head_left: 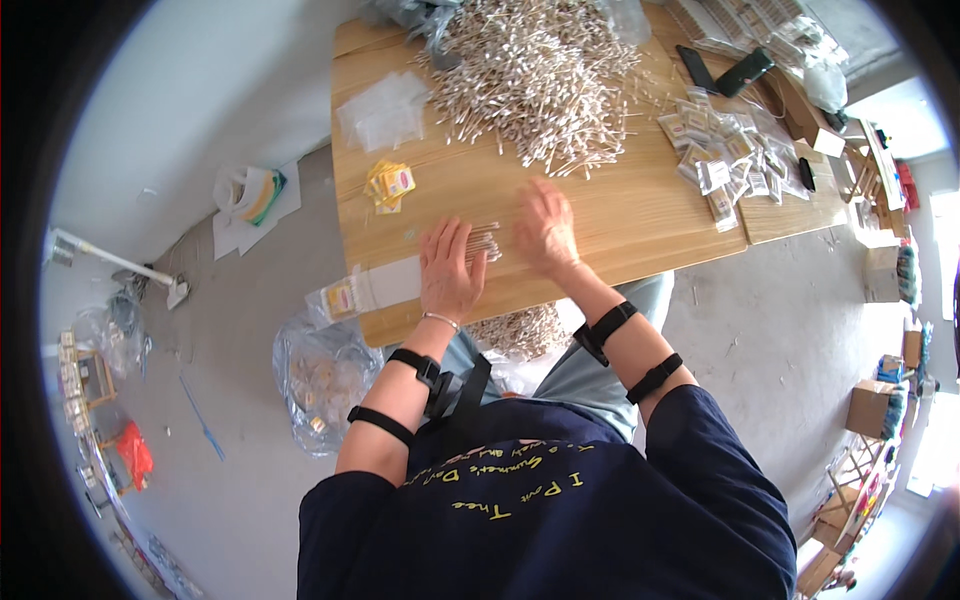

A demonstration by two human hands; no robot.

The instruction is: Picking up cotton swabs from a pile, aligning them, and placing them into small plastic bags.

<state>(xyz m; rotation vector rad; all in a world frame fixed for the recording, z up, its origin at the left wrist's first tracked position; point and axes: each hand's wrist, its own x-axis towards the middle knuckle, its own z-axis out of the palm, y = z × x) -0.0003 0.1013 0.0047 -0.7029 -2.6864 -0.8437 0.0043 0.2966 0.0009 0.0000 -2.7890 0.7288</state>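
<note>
My left hand (450,270) lies palm down near the table's front edge, its fingers stretched out beside a small row of cotton swabs (484,241). Under and left of this hand is a flat white strip (392,282), its left end at a clear bag with a yellow card (340,298). To the right of the row, my right hand (546,228) hovers slightly blurred over the wood, fingers loosely apart and nothing visible in them. A large heap of cotton swabs (540,80) covers the far middle. Small yellow cards (390,183) form a pile at left.
Clear flat bags (385,110) lie at the table's far left. Filled small packets (735,155) are heaped at right, near a black phone-like object (695,68). More swabs (520,332) sit in a bag at my lap. A large plastic bag (330,385) stands left of my legs.
</note>
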